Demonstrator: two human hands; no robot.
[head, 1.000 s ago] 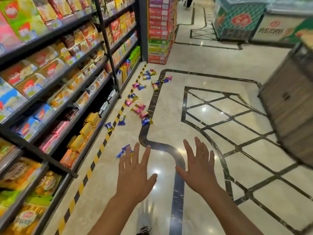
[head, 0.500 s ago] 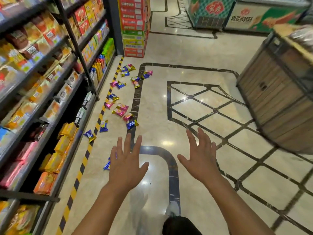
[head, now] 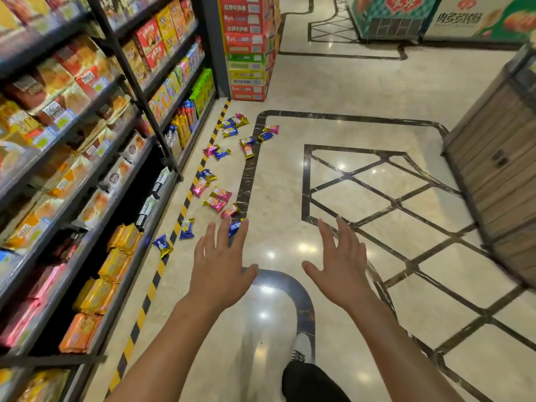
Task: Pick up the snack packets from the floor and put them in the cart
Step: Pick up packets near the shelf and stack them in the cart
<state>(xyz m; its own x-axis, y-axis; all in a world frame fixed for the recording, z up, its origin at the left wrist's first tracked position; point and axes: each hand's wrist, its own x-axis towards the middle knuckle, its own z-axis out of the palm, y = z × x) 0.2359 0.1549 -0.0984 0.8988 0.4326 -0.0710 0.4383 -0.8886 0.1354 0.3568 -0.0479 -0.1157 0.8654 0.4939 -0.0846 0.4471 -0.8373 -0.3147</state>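
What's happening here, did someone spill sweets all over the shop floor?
Yes. Small pink and blue snack packets lie scattered on the floor beside the shelves. A person walks toward them with the left hand and right hand held out open, holding nothing. No packet is picked up yet, and no cart shows.

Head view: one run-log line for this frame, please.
stage: approach | left hand: open, empty | right hand: open, empty | snack packets: scattered on floor | cart: not in view

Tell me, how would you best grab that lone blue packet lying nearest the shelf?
Pinch the blue packet across its narrow middle, coming straight down from above: it lies flat on the floor with crimped ends, apart from the others. The left hand is nearer.
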